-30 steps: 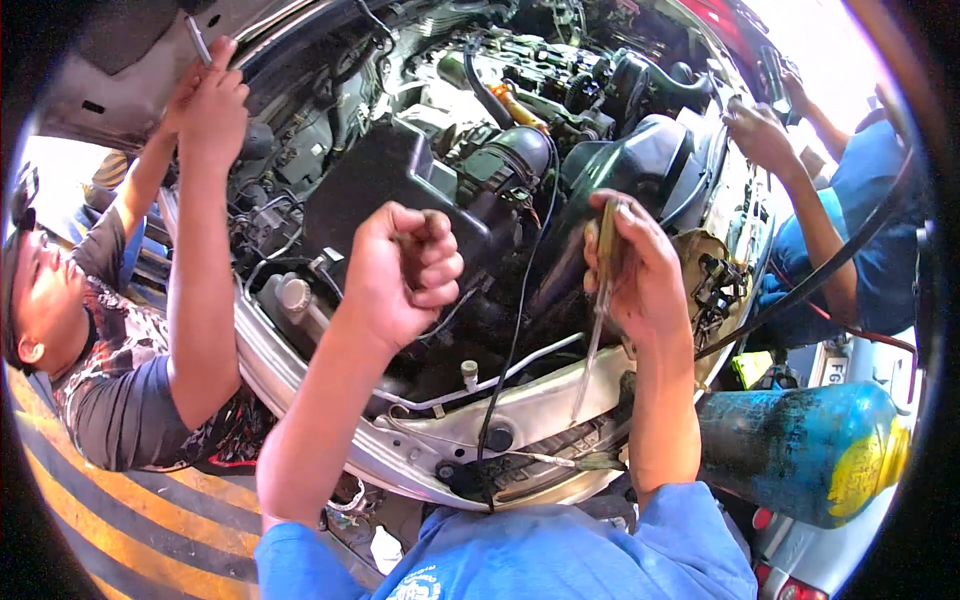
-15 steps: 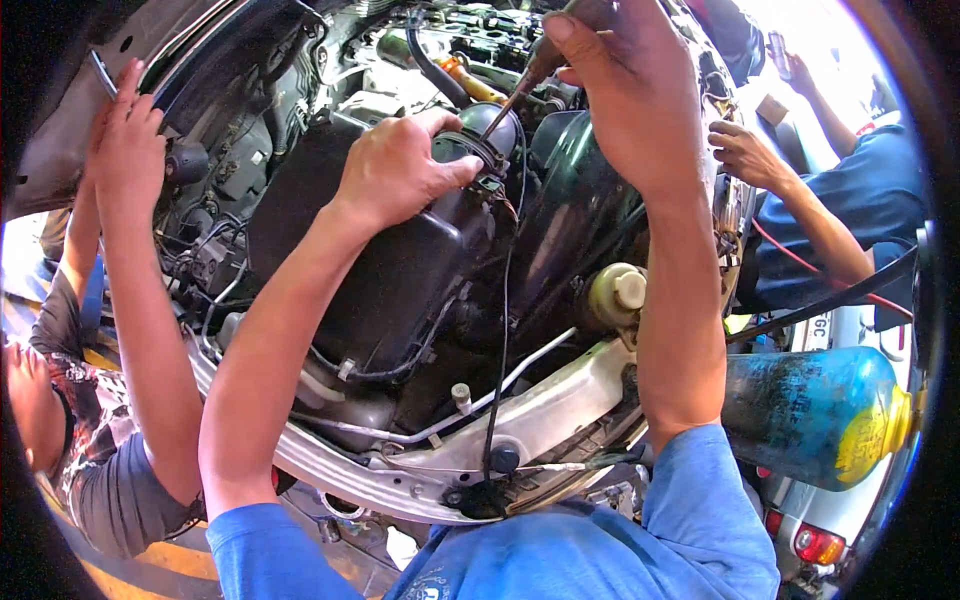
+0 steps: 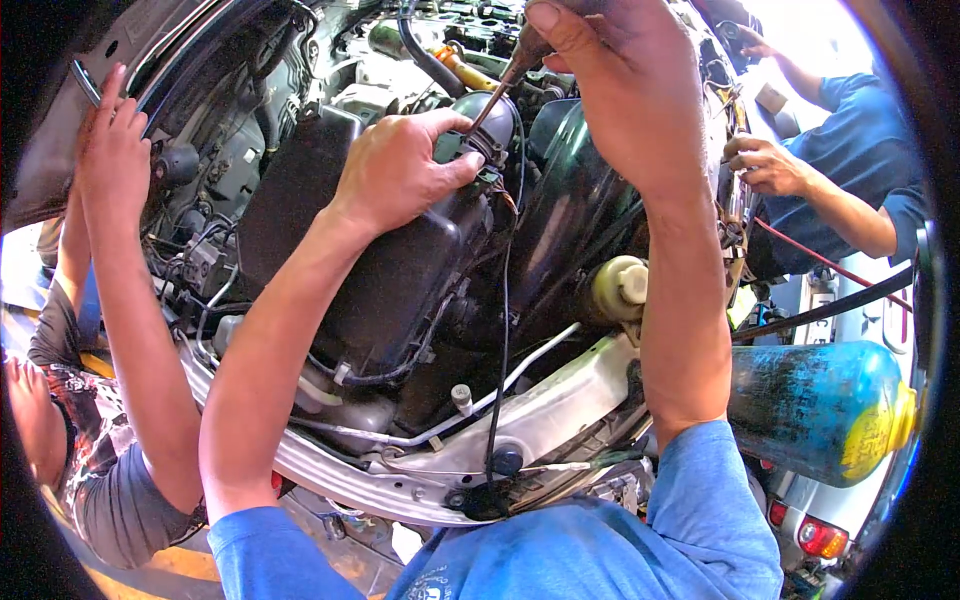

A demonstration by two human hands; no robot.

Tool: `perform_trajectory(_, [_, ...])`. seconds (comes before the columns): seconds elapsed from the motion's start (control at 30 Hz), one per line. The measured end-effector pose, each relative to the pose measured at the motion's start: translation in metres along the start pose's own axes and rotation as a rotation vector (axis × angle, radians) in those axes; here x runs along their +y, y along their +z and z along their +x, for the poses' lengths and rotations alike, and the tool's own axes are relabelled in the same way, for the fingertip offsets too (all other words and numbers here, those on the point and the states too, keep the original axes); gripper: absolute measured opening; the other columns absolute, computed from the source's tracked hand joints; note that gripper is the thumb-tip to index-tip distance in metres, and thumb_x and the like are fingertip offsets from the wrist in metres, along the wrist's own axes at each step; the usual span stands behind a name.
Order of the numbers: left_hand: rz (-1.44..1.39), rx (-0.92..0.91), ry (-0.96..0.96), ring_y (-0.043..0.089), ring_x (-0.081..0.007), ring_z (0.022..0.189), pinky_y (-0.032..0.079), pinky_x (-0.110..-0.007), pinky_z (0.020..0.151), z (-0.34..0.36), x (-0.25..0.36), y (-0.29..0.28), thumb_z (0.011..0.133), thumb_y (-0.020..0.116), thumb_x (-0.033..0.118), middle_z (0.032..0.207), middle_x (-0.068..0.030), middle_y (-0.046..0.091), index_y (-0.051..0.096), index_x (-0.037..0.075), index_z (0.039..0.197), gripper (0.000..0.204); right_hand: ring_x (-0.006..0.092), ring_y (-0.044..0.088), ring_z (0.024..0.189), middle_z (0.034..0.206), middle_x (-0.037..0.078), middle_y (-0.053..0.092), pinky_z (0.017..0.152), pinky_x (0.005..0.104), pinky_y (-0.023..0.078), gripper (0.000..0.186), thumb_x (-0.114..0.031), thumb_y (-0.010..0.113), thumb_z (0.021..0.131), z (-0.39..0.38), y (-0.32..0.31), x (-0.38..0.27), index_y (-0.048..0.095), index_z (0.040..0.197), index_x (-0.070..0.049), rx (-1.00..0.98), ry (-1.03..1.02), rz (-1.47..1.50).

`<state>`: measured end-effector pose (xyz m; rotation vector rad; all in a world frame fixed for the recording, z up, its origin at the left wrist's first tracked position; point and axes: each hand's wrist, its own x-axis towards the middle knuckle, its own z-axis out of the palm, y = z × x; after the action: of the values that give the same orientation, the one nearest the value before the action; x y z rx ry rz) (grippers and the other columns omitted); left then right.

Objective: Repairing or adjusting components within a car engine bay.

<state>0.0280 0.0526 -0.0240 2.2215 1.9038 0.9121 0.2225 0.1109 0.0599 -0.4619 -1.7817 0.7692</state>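
My right hand (image 3: 628, 105) is wrapped round the handle of a screwdriver (image 3: 505, 80), whose shaft slants down to a clamp on a black intake duct (image 3: 492, 118) in the engine bay. My left hand (image 3: 395, 165) grips the near end of that duct, fingers curled over it and thumb at the clamp. Below the duct is a black airbox (image 3: 390, 270), with wires and a thin cable beside it. To the right sits a glossy dark housing (image 3: 560, 230) and a pale round reservoir (image 3: 618, 288). The screwdriver's tip is too small to make out exactly.
A co-worker (image 3: 150, 420) at the left has both hands at the raised hood (image 3: 50, 110). Other workers in blue (image 3: 840, 180) lean in at the right. A blue gas cylinder (image 3: 800, 410) lies at lower right. The white front crossmember (image 3: 550, 400) spans the near edge.
Both my hands have moved up and forward to the intake duct, bringing the screwdriver to its clamp. The co-worker on the left has shifted leftward in view.
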Motion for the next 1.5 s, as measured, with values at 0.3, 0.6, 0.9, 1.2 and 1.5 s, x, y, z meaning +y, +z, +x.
perform_trajectory(0.3, [-0.038, -0.007, 0.007, 0.064, -0.0189, 0.056, 0.048, -0.035, 0.056, 0.000, -0.001, 0.000, 0.082, 0.075, 0.037, 0.062, -0.0104, 0.065, 0.072, 0.008, 0.107, 0.039, 0.0083, 0.055, 0.080, 0.090, 0.003, 0.056, 0.069, 0.0245, 0.049, 0.027, 0.000, 0.062, 0.093, 0.001, 0.003, -0.010, 0.053, 0.119, 0.001, -0.008, 0.109, -0.043])
perform_trajectory(0.6, [0.005, -0.046, -0.044, 0.062, -0.0190, 0.056, 0.048, -0.035, 0.056, -0.001, 0.002, -0.003, 0.081, 0.075, 0.041, 0.060, -0.0092, 0.062, 0.072, 0.008, 0.107, 0.042, 0.0080, 0.055, 0.079, 0.089, 0.003, 0.056, 0.069, 0.0240, 0.049, 0.027, 0.000, 0.062, 0.093, -0.001, 0.004, 0.001, 0.054, 0.119, 0.000, 0.019, -0.005, -0.002])
perform_trajectory(0.9, [-0.017, -0.031, -0.011, 0.063, -0.0186, 0.057, 0.048, -0.034, 0.056, 0.001, 0.000, -0.002, 0.082, 0.074, 0.041, 0.063, -0.0101, 0.063, 0.071, 0.007, 0.107, 0.042, 0.0078, 0.053, 0.077, 0.086, 0.002, 0.055, 0.066, 0.0240, 0.047, 0.026, -0.003, 0.063, 0.094, -0.001, 0.000, -0.002, 0.054, 0.118, 0.000, -0.012, -0.024, -0.045])
perform_trajectory(1.2, [-0.025, -0.043, -0.030, 0.064, -0.0189, 0.059, 0.049, -0.034, 0.058, 0.001, -0.001, -0.001, 0.082, 0.074, 0.039, 0.067, -0.0109, 0.065, 0.072, 0.007, 0.105, 0.039, 0.0070, 0.053, 0.077, 0.088, 0.002, 0.055, 0.066, 0.0234, 0.046, 0.026, -0.003, 0.063, 0.094, 0.000, 0.000, -0.003, 0.054, 0.118, 0.000, -0.022, -0.003, -0.021])
perform_trajectory(1.5, [0.000, -0.046, -0.020, 0.063, -0.0183, 0.058, 0.048, -0.034, 0.057, 0.001, -0.002, -0.001, 0.082, 0.074, 0.038, 0.067, -0.0107, 0.065, 0.071, 0.007, 0.105, 0.038, 0.0091, 0.056, 0.081, 0.090, 0.004, 0.058, 0.070, 0.0249, 0.049, 0.028, -0.002, 0.063, 0.093, 0.000, 0.003, -0.002, 0.054, 0.119, 0.000, -0.019, -0.001, -0.035])
